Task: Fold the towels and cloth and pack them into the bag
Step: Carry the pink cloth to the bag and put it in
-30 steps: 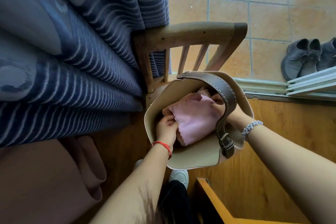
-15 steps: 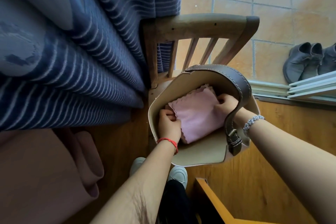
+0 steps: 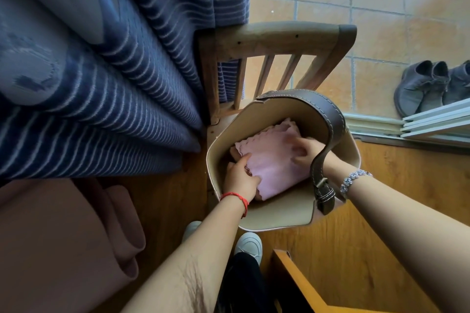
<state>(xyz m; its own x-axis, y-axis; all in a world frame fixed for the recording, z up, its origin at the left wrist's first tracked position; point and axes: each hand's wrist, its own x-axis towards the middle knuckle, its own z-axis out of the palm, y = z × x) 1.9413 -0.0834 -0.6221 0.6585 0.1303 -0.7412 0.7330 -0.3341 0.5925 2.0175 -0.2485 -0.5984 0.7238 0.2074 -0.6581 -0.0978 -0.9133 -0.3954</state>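
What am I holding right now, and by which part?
The folded pink cloth inside the bag. Your left grip curls round its left scalloped edge; your right grip lies on its right side, pinching or only pressing cannot be told.

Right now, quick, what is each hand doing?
Left hand: grips the cloth by its edge, inside the bag.
Right hand: on the cloth, fingers bent; gripping or pressing cannot be told.

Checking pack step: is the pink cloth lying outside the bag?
No, the pink cloth lies inside the bag, below its rim.
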